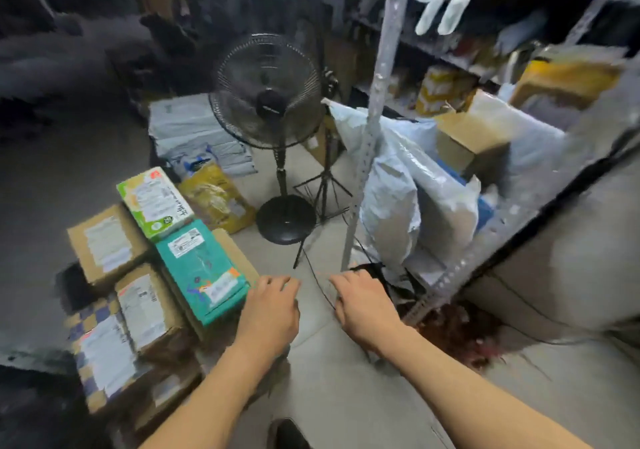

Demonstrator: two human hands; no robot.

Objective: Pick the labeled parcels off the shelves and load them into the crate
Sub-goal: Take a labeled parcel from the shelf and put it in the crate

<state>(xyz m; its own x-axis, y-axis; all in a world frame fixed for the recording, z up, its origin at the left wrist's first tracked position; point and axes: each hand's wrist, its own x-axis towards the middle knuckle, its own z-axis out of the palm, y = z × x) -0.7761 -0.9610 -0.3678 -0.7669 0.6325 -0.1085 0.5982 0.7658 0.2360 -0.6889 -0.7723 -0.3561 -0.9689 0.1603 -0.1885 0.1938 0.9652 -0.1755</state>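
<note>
At far left, labeled cardboard parcels (107, 246) lie packed together on the floor, with a green-and-white box (154, 202) and a teal parcel (202, 272) on top. The left hand (272, 304) rests at the teal parcel's near corner, fingers loosely bent, its grip around nothing. A black pedestal fan (268, 90) stands behind. The right hand (363, 304) hovers over the floor tiles, fingers relaxed, grip empty. Further right, grey mailer bags (415, 199) and a brown box (467, 140) fill the metal shelf (369, 133).
</note>
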